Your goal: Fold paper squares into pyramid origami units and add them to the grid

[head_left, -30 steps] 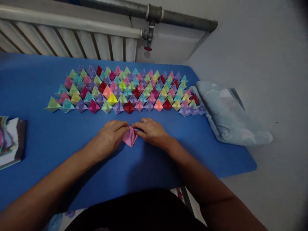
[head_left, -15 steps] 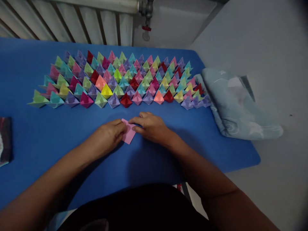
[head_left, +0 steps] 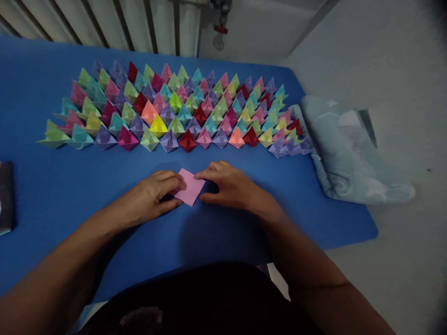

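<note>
A small pink folded paper (head_left: 190,187) lies flat on the blue table (head_left: 226,232) between my hands. My left hand (head_left: 152,197) rests on its left edge, fingertips pressing the paper. My right hand (head_left: 232,186) touches its right corner with the index finger stretched along the top. Just beyond my hands stand several rows of folded paper boats (head_left: 174,109) in many colours, set close together.
A light blue folded cloth (head_left: 345,153) lies at the table's right edge. A dark stack of paper (head_left: 5,197) sits at the far left. A radiator (head_left: 104,23) and a pipe valve (head_left: 220,30) run behind the table. Grey floor lies to the right.
The pink paper, held slightly raised and puckered between both hands a second ago, is now pressed flat on the table. The view has tilted down a little.
</note>
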Motion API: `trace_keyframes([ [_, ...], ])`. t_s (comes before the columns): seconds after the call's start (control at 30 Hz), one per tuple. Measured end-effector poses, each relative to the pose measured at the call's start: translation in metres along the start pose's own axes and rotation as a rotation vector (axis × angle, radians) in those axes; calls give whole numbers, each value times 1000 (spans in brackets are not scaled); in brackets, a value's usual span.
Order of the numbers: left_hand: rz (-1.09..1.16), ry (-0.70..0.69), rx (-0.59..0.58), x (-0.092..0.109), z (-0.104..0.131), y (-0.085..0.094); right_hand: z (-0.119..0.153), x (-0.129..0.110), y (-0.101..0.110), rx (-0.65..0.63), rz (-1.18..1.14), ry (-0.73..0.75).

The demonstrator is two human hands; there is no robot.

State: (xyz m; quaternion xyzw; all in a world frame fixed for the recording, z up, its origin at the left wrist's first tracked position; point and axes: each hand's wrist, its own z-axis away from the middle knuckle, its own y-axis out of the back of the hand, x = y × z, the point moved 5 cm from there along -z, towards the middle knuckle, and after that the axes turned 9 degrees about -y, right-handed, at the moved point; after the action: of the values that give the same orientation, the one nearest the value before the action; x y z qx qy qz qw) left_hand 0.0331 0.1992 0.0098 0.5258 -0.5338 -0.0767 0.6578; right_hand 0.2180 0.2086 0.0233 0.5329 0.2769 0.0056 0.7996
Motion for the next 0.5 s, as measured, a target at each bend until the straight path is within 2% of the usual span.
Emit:
trace_keyframes([
  [0.33, 127, 11, 13, -10, -1, 5, -1, 5, -1, 23, -45, 54],
  [0.5, 101, -14, 55, -4, -2, 7, -2, 7, -3, 64, -31, 36],
])
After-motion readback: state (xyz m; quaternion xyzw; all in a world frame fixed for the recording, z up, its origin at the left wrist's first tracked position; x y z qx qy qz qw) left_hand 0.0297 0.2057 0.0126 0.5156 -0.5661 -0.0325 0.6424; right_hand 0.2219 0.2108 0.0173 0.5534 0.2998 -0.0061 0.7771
